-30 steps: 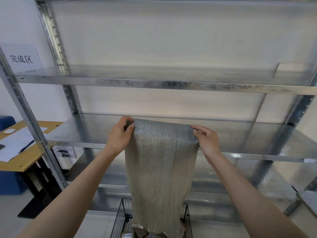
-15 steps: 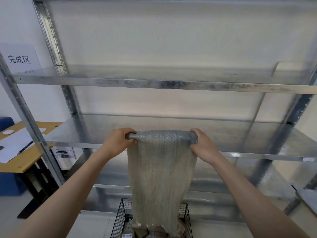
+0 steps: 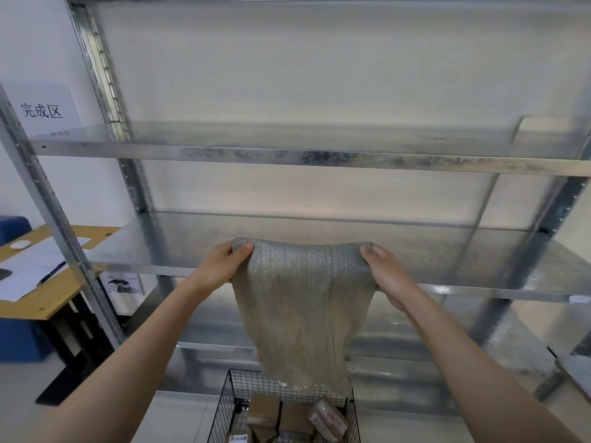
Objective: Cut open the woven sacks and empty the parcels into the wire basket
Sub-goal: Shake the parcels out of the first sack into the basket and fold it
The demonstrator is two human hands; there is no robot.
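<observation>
Left hand (image 3: 220, 266) pinches the top left corner of the woven sack (image 3: 303, 308), thumb on front, fingers behind. Right hand (image 3: 387, 276) grips the top right corner, thumb on top. Sack is stretched between both hands and hangs limp below them, with its ragged lower end over the wire basket (image 3: 246, 383), straight under the hands. Brown parcels (image 3: 295, 418) lie in the basket. Metal shelf (image 3: 479, 263) just behind the hands. Desk (image 3: 54, 295) with papers far left of the left hand.

Before you: galvanised steel shelving (image 3: 319, 156) against a white wall (image 3: 287, 59); wooden desk (image 3: 60, 295) at 9 o'clock, paper sign (image 3: 41, 110) at 10 o'clock.
</observation>
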